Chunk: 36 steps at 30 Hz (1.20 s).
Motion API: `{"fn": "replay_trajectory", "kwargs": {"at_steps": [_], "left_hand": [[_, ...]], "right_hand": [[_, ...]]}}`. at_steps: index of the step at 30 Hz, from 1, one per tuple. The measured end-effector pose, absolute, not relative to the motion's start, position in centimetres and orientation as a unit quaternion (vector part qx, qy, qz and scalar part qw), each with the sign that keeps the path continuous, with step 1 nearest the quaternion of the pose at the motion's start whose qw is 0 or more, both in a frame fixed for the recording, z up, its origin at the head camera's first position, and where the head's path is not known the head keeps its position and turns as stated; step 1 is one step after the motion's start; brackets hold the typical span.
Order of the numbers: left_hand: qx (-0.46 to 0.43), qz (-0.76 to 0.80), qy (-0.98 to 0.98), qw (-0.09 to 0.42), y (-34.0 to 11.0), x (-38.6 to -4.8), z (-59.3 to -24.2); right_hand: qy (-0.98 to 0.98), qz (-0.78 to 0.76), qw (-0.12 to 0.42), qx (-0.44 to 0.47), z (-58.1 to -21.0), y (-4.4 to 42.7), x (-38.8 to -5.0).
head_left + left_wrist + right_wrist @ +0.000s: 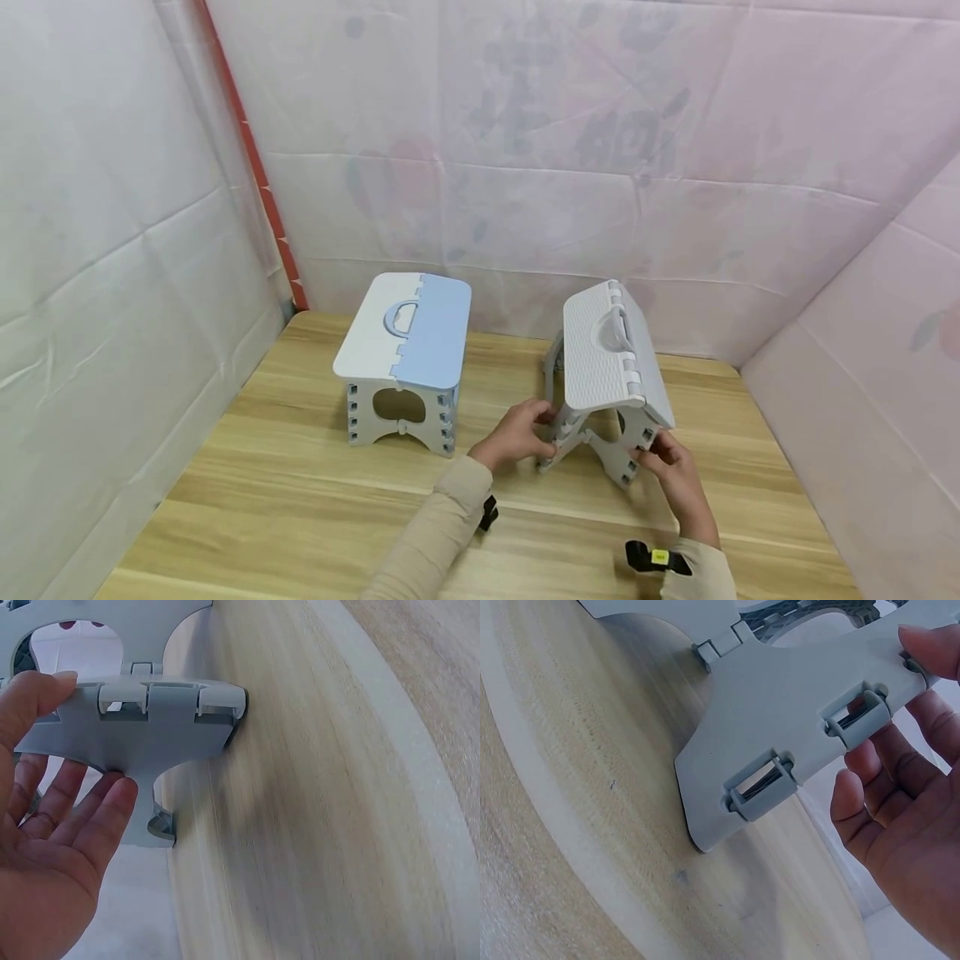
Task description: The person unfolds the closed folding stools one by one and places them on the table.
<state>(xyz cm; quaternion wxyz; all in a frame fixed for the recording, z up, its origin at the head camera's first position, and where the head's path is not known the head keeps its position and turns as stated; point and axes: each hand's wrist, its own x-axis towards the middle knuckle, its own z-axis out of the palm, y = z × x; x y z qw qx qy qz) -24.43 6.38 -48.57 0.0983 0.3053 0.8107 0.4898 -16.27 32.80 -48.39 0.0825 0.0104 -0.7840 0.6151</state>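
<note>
A grey folding stool (pixel 596 350) stands partly folded at the right of the table, its seat bent into a ridge along the middle hinge, with a carrying handle (pixel 619 328) there. My left hand (pixel 517 433) grips the near left leg; in the left wrist view, thumb and fingers lie on either side of the leg panel (pixel 142 735). On the other side, my right hand (pixel 671 475) pinches the outer edge of the near right leg (pixel 757 742), thumb on its face and fingers behind. To the left, a white and blue folding stool (pixel 408 329) stands unfolded, its seat flat.
Both stools stand on a wood-grain table (pixel 300 500). Pale printed sheeting (pixel 525 167) hangs close behind the table and along both sides. A red strip (pixel 262 183) runs down the back left corner. Each wrist wears a black strap (pixel 645 557).
</note>
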Motion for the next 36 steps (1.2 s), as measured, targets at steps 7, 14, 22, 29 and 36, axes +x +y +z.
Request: {"fn": "replay_trajectory", "kwargs": {"at_steps": [7,14,22,29,36], "left_hand": [[0.310,0.487,0.810,0.103,6.0,-24.3,-48.5],[0.325,0.495,0.801,0.089,5.6,-24.4,-48.6],[0.310,0.497,0.803,0.109,5.3,-24.5,-48.3],[0.305,0.499,0.803,0.117,5.2,-24.8,-48.4],[0.311,0.493,0.806,0.105,5.1,-24.4,-48.4]], "right_hand": [[-0.766,0.637,0.086,0.019,-48.4,32.7,-16.1],[-0.768,0.635,0.085,0.019,-48.3,32.8,-16.2],[-0.759,0.645,0.087,0.025,-48.1,32.8,-16.3],[-0.754,0.650,0.093,0.017,-48.1,32.7,-16.2],[-0.759,0.645,0.088,0.011,-48.1,32.6,-16.0]]}}
